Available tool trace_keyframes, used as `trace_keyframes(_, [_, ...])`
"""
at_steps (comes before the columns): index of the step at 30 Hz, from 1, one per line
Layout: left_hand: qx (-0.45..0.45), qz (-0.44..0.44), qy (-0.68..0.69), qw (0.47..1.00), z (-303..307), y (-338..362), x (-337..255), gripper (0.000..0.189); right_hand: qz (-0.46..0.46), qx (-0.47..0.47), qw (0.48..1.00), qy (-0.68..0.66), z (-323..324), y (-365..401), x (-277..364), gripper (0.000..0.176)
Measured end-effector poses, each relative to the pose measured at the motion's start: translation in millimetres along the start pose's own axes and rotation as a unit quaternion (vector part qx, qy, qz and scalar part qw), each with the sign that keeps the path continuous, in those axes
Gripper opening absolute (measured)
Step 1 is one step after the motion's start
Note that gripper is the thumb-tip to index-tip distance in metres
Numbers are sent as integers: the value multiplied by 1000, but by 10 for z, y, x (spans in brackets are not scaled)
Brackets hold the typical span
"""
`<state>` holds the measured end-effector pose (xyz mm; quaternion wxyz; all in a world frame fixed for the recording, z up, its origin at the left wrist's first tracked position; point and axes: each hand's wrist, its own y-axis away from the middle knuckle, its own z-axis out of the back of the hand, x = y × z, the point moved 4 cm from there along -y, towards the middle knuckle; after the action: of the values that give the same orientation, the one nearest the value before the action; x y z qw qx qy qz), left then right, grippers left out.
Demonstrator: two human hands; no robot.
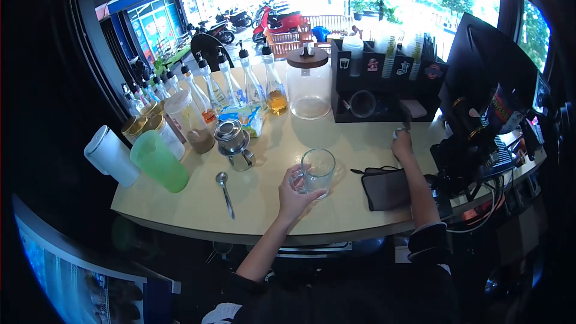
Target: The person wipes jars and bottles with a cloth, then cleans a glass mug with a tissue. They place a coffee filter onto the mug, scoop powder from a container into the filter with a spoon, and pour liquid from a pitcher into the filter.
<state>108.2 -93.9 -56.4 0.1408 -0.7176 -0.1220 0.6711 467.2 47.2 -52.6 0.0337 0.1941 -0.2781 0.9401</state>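
My left hand point(296, 197) is wrapped round a clear glass mug point(318, 171) with nothing visible inside, close to the counter top. Further right, my right hand point(402, 143) is stretched forward, just in front of the black organizer point(384, 87). Its fingers are curled together, and what they hold is too small and blurred to name. Left of the mug, a metal drip coffee filter point(231, 135) rests on a glass cup point(242, 159). A metal spoon point(225, 195) lies nearer the front edge. Between my arms and partly behind the right one is a dark pouch point(384, 189).
Pump bottles point(277, 93) line the back left, beside a large lidded jar point(309, 87). A green tumbler point(159, 161) and a white container point(112, 156) stand at the left. A dark monitor point(489, 66) and cables point(489, 207) crowd the right end.
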Motion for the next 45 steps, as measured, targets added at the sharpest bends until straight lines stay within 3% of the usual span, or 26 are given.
trace_keyframes(3, [11,9,-9,1000,-12,-1,-43,76,-40,33,998,46,-14,-61,-44,25])
trace_keyframes(6, [8,27,0,1000,11,27,-14,76,-60,84,990,97,97,-23,201,19])
trace_keyframes(8, [12,65,2,998,21,15,46,75,-58,84,993,-51,194,22,582,15])
trace_keyframes(10, [12,70,4,997,24,-3,16,75,120,50,967,-220,323,83,1112,13])
trace_keyframes(14, [8,83,6,996,15,18,43,71,214,94,909,-345,1066,482,2323,12])
trace_keyframes(17, [7,61,-31,998,21,6,-9,69,267,158,896,-319,1072,809,2705,21])
trace_keyframes(19, [18,80,-92,992,68,-13,-4,68,282,275,903,-170,819,1102,2809,35])
trace_keyframes(20, [28,101,-150,983,87,-11,16,68,283,276,902,-171,824,1090,2824,35])
trace_keyframes(22, [12,89,-138,986,78,11,-3,68,285,374,875,-119,774,1112,2848,47])
trace_keyframes(26, [-26,50,-110,992,18,26,-103,69,259,326,872,-256,856,1003,2741,41])
trace_keyframes(30, [2,31,-123,992,-3,-12,-100,70,250,273,874,-314,936,925,2600,35])
trace_keyframes(32, [79,43,35,995,-68,20,-115,72,74,368,824,-424,911,877,2467,30])
trace_keyframes(37, [126,97,113,981,-101,70,14,70,72,349,808,-469,985,731,2403,26])
trace_keyframes(39, [129,114,142,975,-107,61,45,69,183,76,907,-372,1299,593,2463,33])
trace_keyframes(40, [111,116,116,980,-86,66,66,65,183,76,907,-371,1266,641,2522,33])
trace_keyframes(42, [98,115,88,985,-68,73,104,62,214,213,943,-140,984,858,2661,46])
trace_keyframes(43, [89,105,150,979,-68,72,124,60,213,206,945,-140,863,956,2617,46])
trace_keyframes(45, [84,89,211,970,-47,60,127,57,477,3,877,-64,790,1260,2695,57])
